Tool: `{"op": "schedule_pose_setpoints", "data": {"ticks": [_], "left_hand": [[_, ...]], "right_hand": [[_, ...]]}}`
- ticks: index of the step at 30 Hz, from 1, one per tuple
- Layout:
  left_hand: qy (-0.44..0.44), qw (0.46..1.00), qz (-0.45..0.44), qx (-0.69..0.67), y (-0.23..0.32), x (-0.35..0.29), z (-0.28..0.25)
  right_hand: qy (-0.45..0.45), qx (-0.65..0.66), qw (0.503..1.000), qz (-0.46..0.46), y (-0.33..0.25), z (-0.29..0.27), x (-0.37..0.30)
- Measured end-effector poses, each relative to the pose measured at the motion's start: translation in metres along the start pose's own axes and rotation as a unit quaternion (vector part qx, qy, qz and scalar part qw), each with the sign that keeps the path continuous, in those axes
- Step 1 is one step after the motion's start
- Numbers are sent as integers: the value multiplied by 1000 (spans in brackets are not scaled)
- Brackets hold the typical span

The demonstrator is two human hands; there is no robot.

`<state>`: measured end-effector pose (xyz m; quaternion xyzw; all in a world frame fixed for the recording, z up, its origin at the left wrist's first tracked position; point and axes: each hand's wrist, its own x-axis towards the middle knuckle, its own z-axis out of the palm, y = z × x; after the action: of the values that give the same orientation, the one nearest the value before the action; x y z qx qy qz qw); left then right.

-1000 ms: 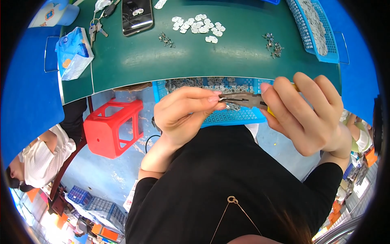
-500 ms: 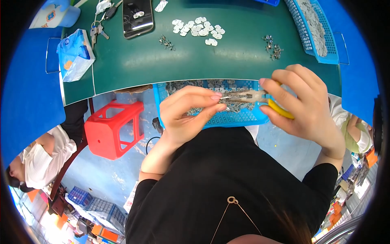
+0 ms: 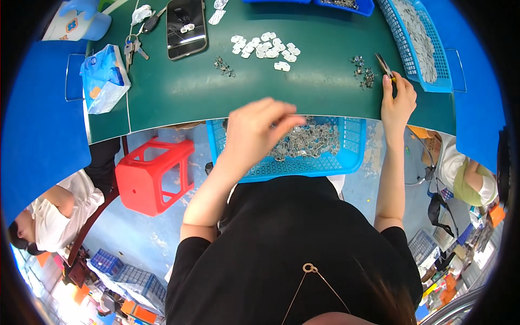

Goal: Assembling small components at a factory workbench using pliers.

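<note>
My left hand (image 3: 253, 135) hangs over the near edge of the green table, above a blue plastic basket (image 3: 355, 143) on my lap. Its fingers are bent and slightly blurred. A gap shows between thumb and forefinger, with nothing visible in it. Inside the basket lie many small metal-and-clear pieces (image 3: 309, 142). Out to the right, my right hand (image 3: 400, 102) is closed on yellow-handled pliers (image 3: 384, 64), whose jaws point away from me over the table. Just left of the pliers is a little heap of small metal parts (image 3: 368, 78).
White plastic pieces (image 3: 265, 49) lie mid-table, near another small metal heap (image 3: 223, 66). A phone (image 3: 187, 30), keys (image 3: 130, 50) and a tissue pack (image 3: 104, 78) sit left. A blue basket of pale pieces (image 3: 441, 81) stands right. A red stool (image 3: 138, 187) is on the floor.
My right hand has carried the pliers away from my left hand, out to the table's right side. My left hand's thumb and forefinger have parted; the small piece between them no longer shows.
</note>
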<state>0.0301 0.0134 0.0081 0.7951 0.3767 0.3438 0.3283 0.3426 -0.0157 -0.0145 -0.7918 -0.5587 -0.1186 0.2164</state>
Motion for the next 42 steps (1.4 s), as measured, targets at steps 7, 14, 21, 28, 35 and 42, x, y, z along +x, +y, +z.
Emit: {"op": "schedule_pose_setpoints", "data": {"ticks": [7,14,21,28,35,42], "left_hand": [[108,973,-4,203,-23,40,13],[80,984,-45,152,-22,36,5],[38,998,-13,44,-18,13,-8],[157,971,-129,-126,-17,-31,-38],[240,925,-199,-217,-32,-52,-43],[254,916,-188,-247,-32,-38,-41]], "right_hand": [[-33,-17,999,2,-4,5,1],[47,-46,997,-27,-8,-3,-3],[61,314,942,-104,-115,-18,-12],[-137,383,893,-193,-208,29,-11],[-109,299,928,-191,-234,47,-13],[-127,349,908,-195,-215,40,-17]]}}
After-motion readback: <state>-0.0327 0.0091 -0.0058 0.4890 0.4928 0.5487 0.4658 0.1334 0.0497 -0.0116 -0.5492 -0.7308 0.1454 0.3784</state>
